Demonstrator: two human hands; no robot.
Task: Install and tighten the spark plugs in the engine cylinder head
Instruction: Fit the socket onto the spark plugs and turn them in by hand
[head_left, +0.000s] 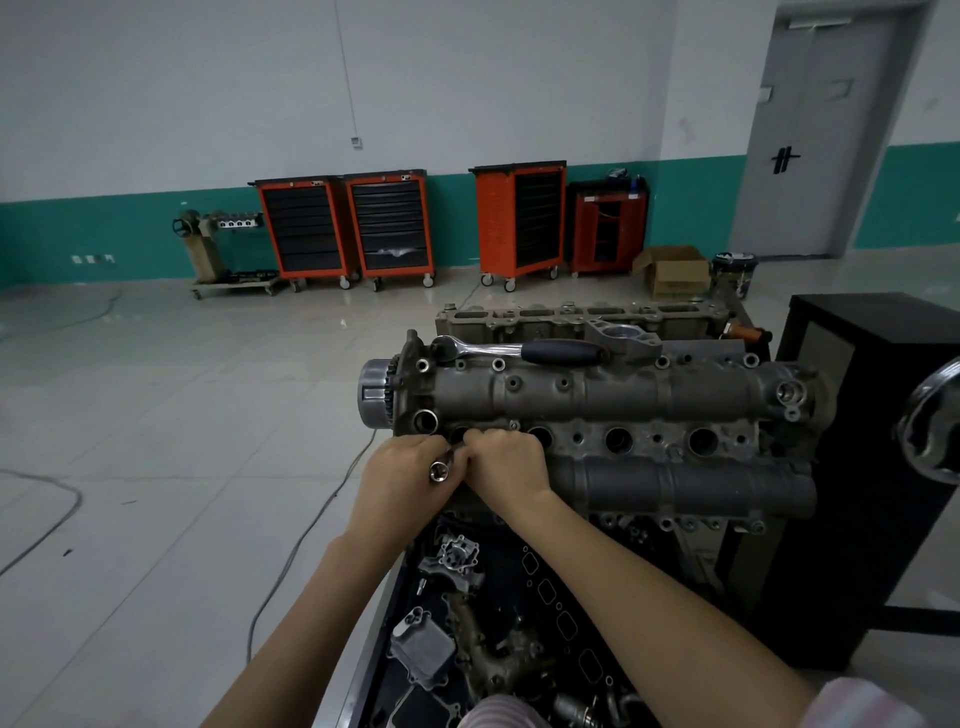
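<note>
the cylinder head (623, 395) is seen at the centre of the view, on a stand, with four spark plug wells in a row along its middle. both hands are met at the leftmost well (460, 434), at about 9 o'clock from the other three open wells. a socket extension (440, 470) is gripped by the left hand (402, 480), its fingers curled round the shaft, with the hollow square end turned toward the camera. the right hand (506, 467) is clenched just beside it at 3 o'clock, touching the left; what is pinched by its fingers cannot be told. a ratchet wrench (519, 348) is laid along the far edge of the head, at 12 o'clock. no spark plug can be made out. loose engine parts (467, 623) are spread on a tray at 6 o'clock.
</note>
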